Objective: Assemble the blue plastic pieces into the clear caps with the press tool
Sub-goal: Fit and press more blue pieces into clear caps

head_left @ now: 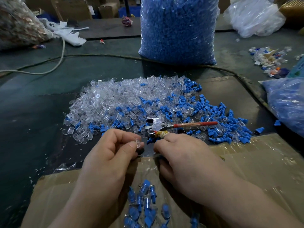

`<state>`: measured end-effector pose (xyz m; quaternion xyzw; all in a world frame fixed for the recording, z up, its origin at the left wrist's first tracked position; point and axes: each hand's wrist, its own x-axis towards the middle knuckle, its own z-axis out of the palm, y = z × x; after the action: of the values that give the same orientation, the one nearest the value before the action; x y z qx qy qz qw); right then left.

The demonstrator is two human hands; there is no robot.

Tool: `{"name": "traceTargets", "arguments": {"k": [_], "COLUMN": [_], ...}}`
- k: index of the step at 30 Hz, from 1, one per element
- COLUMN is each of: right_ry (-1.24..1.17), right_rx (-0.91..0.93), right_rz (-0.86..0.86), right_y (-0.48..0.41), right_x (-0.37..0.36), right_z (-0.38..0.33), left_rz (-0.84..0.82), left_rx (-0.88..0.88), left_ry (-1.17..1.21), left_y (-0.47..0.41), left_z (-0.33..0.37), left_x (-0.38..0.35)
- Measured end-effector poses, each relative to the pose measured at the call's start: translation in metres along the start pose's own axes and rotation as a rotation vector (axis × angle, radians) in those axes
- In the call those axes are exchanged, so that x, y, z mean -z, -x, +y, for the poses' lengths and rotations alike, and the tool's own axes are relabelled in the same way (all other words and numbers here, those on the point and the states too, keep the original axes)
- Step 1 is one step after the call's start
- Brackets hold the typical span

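Dark surface (41, 112) past your hands: your left hand (107, 155) pinches a clear cap (137, 143), your right hand (185, 162) curls by the press tool (158, 124), its hold hidden, so a blue piece (229, 112) likely goes in next.

Heap of caps (115, 99) at frame ctr, loose plugs (222, 122) mixed along its R side. Press tool (164, 125) on heap's near edge, one handle in R hand (182, 155); L hand (111, 152) beside it w/ a cap (137, 143). Bag (177, 30) stands behind heap, top ctr. Cardboard (255, 158) at bottom, assembled pieces (144, 203) on it.
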<state>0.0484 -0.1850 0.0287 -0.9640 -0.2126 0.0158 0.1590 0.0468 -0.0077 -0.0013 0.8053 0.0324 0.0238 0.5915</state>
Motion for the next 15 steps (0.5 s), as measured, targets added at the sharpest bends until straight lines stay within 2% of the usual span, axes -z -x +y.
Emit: {"name": "traceTargets", "arguments": {"k": [6, 11, 15], "right_ry": [0.052, -0.004, -0.028], "right_rx": [0.013, 0.025, 0.045], "right_rz": [-0.069, -0.187, -0.087], "right_y": [-0.0007, -0.0012, 0.0001], "right_x": [-0.0005, 0.0056, 0.0021], "right_z": [-0.0008, 0.0003, 0.0000], "left_rz": [-0.009, -0.032, -0.051], "left_rx": [-0.047, -0.062, -0.094], "left_ry": [-0.120, -0.127, -0.119], "left_y": [0.0030, 0.0027, 0.0039], "left_z": [0.0029, 0.0045, 0.0064], "left_x": [-0.0011, -0.0013, -0.0032]}}
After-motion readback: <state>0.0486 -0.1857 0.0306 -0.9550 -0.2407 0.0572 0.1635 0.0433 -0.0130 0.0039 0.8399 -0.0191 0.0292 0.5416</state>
